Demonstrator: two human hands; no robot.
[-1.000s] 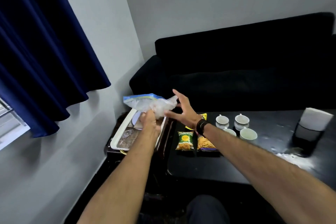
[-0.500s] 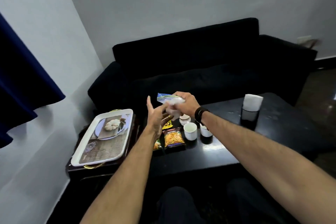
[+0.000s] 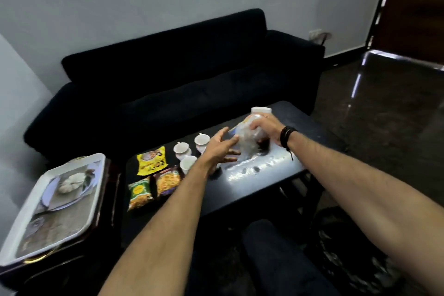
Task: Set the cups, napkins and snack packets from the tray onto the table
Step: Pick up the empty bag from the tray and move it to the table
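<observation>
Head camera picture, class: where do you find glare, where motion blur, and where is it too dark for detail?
Head view: glare whitens the near right part of the glossy black table; the clear plastic bag in the right hand and the open left hand are smeared by motion; the black fabric sofa is nearly featureless; straight edges bow from the wide lens.

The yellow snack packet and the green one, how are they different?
The yellow packet looks bigger and lies farther back, near the cups; the green packet looks smaller and lies at the table's near edge. Both lie flat on the table, untouched by either hand.
</observation>
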